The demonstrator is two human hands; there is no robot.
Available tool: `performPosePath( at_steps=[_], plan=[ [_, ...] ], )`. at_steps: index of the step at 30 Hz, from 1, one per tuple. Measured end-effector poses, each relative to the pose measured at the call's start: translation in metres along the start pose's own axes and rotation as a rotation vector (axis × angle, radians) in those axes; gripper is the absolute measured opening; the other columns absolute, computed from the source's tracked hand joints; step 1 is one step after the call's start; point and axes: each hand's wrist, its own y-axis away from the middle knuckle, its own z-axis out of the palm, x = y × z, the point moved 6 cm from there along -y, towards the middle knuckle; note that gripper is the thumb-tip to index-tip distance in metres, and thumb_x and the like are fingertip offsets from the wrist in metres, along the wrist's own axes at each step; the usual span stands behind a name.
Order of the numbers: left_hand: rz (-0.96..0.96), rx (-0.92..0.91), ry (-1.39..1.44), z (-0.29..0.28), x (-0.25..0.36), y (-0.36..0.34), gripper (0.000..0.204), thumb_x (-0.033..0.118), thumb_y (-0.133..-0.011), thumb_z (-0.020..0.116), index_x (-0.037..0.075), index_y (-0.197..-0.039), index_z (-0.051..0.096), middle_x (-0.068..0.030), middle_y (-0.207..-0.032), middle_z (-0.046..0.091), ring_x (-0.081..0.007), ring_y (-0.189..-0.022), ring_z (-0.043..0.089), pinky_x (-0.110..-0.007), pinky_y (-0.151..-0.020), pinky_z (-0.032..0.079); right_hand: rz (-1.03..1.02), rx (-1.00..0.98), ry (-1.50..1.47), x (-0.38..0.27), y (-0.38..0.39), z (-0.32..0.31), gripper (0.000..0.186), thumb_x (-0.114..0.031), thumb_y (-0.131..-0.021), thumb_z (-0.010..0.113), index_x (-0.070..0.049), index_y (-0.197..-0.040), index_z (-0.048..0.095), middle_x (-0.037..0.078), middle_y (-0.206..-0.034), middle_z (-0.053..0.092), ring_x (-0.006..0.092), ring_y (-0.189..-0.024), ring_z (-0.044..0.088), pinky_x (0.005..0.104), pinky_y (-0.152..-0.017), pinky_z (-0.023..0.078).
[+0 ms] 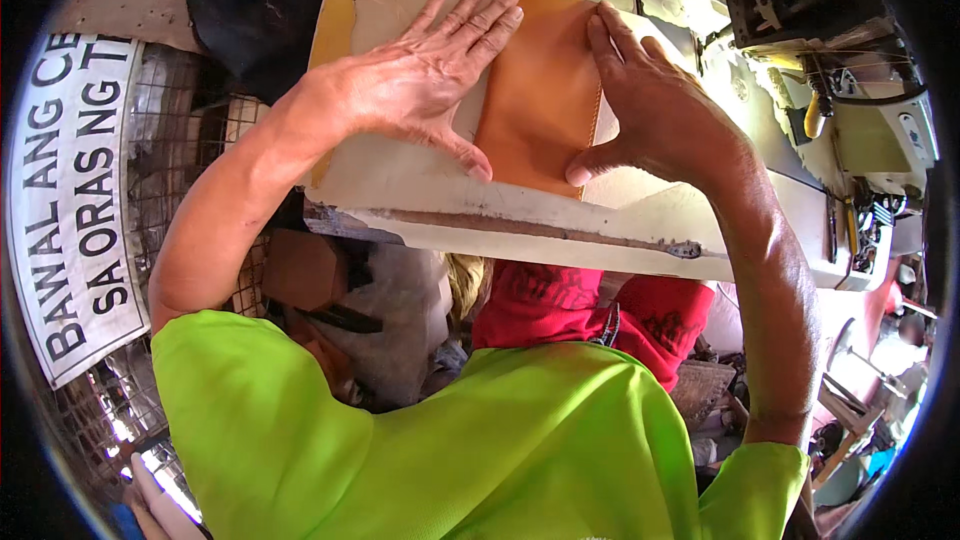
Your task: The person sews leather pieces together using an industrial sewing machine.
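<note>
Fingers of the left hand (430,70) and right hand (665,115) extend, thumbs apart, clamping nothing. Head view: both hands flank the orange-brown panel (545,90) lying on the pale worktable (400,175), apparently to keep its edges flat.

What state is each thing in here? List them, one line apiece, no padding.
Bare left hand: open, palm down, at the panel's left edge
Bare right hand: open, thumb and fingers spread along the panel's right edge
Orange-brown, oblong, leather-like panel: lying on the table between the hands
White-topped table: front edge worn, brown showing
White banner with black lettering: spread out
Pale, rounded machine: running or stopped, cannot tell
</note>
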Motion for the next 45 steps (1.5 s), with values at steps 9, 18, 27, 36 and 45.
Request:
performPosePath(
  at_steps=[9, 18, 27, 36, 45],
  plan=[
    [-0.023, -0.079, -0.032, -0.004, 0.002, -0.004, 0.148, 0.08, -0.048, 0.069, -0.004, -0.15, 0.004, -0.0203, -0.159, 0.007, -0.0374, -0.147, 0.004, -0.051, -0.12, 0.005, -0.019, 0.02, -0.037, 0.001, 0.001, -0.001, 0.135, -0.054, -0.049, 0.087, 0.009, -0.147, 0.018, 0.025, -0.156, 0.016, 0.0509, -0.135, 0.031, 0.0496, -0.112, 0.033],
    [-0.091, 0.025, 0.067, -0.002, -0.005, -0.006, 0.14, 0.077, -0.05, 0.074, 0.008, -0.153, 0.009, -0.0166, -0.159, 0.011, -0.037, -0.148, 0.005, -0.054, -0.119, 0.002, 0.032, -0.07, -0.041, 0.0, 0.003, -0.005, 0.143, -0.058, -0.046, 0.088, 0.009, -0.147, 0.013, 0.026, -0.156, 0.013, 0.0533, -0.135, 0.028, 0.0518, -0.112, 0.032],
    [0.179, -0.02, -0.067, -0.028, 0.027, -0.053, 0.122, 0.058, -0.052, 0.083, -0.005, -0.144, 0.032, -0.0181, -0.156, 0.021, -0.0364, -0.146, 0.015, -0.05, -0.121, 0.012, -0.028, -0.041, -0.172, 0.01, -0.003, 0.009, 0.139, -0.05, -0.047, 0.09, 0.005, -0.149, 0.014, 0.027, -0.156, 0.015, 0.0505, -0.14, 0.021, 0.0502, -0.116, 0.025],
    [0.154, 0.207, 0.193, -0.015, 0.063, -0.024, 0.079, 0.054, -0.081, 0.069, 0.005, -0.138, 0.044, -0.0173, -0.149, 0.033, -0.0395, -0.139, 0.03, -0.048, -0.116, 0.028, 0.288, 0.591, -0.308, 0.031, 0.086, 0.024, 0.086, -0.046, -0.076, 0.075, 0.004, -0.137, 0.042, 0.025, -0.14, 0.045, 0.0412, -0.129, 0.042, 0.0483, -0.109, 0.031],
    [-0.147, 0.291, 0.108, -0.01, 0.102, -0.005, 0.062, 0.038, -0.091, 0.061, 0.001, -0.137, 0.045, -0.0197, -0.147, 0.035, -0.0407, -0.141, 0.027, -0.049, -0.116, 0.025, 0.16, 0.964, -0.762, 0.038, 0.124, 0.014, 0.029, 0.001, -0.085, 0.062, -0.004, -0.114, 0.063, 0.016, -0.119, 0.059, 0.0258, -0.095, 0.064, 0.0332, -0.084, 0.052]
  ],
)
